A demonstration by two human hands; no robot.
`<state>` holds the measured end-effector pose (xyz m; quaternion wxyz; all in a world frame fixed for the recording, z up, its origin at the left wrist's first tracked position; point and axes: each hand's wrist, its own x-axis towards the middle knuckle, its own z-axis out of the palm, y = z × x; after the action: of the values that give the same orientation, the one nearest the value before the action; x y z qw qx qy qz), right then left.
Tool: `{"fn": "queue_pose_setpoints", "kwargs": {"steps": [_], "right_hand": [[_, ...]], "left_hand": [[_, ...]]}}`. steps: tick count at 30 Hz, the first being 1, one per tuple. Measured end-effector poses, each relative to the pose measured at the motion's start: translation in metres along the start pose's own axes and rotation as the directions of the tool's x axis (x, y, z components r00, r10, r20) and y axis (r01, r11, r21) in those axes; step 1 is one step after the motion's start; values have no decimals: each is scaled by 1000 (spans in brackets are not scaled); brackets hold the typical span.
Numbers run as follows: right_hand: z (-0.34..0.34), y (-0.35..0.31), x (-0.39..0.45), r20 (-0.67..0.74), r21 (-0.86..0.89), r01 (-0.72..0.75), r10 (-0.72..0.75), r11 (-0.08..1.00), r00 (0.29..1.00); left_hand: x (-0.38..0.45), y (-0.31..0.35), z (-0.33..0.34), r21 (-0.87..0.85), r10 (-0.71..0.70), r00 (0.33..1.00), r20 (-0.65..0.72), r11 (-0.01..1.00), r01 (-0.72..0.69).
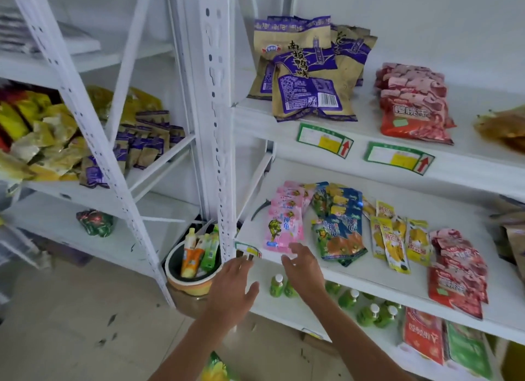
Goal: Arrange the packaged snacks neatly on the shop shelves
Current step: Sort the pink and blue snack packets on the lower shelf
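Pink packets [284,224] just beyond hands [267,275]

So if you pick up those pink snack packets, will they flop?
Probably: the pink snack packets look like thin, flat pouches, so likely floppy and light. Their glossy film and overlapping row suggest they could slide apart when pushed.

Glossy plastic snack packets [284,224] on matt white-painted metal shelves [369,270].
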<state>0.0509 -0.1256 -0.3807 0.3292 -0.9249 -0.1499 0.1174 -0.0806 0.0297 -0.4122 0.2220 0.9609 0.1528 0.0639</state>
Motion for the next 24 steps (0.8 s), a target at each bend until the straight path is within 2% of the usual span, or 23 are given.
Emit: {"fn": "queue_pose_setpoints", "kwargs": {"steps": [3, 5, 7, 11, 13, 16, 17, 21, 24], "right_hand": [[18, -6, 53, -74, 49, -98, 101, 994, 992], [30, -8, 76, -93, 101, -214, 224, 972, 970], [40, -9, 93, -105, 152, -292, 309, 944, 945], [46, -6, 119, -124, 210, -364, 394, 908, 911], [50, 1, 116, -144, 230, -344, 382, 910, 913], [54, 9, 106, -196, 263, -299, 355, 917, 914], [56, 12, 106, -200, 298, -282, 348, 912, 916], [49, 5, 94, -199, 452, -197, 314, 870, 928], [33, -5, 81, -133, 651, -172, 335, 739, 933]], "left_hand": [[44, 3, 2, -59, 14, 997, 81, 998, -9], [72, 1, 9, -101, 35, 993, 116, 995, -24], [104, -1, 15, -227, -3, 991, 135, 973, 33], [159, -9, 35, -462, -121, 983, 138, 870, 172], [173, -9, 38, -579, -173, 976, 133, 786, 219], [188, -9, 36, -741, -249, 942, 226, 584, 332], [192, -8, 33, -762, -257, 934, 247, 544, 352], [193, -3, 23, -779, -203, 936, 288, 519, 353], [194, -4, 6, -795, -112, 922, 370, 475, 377]]}}
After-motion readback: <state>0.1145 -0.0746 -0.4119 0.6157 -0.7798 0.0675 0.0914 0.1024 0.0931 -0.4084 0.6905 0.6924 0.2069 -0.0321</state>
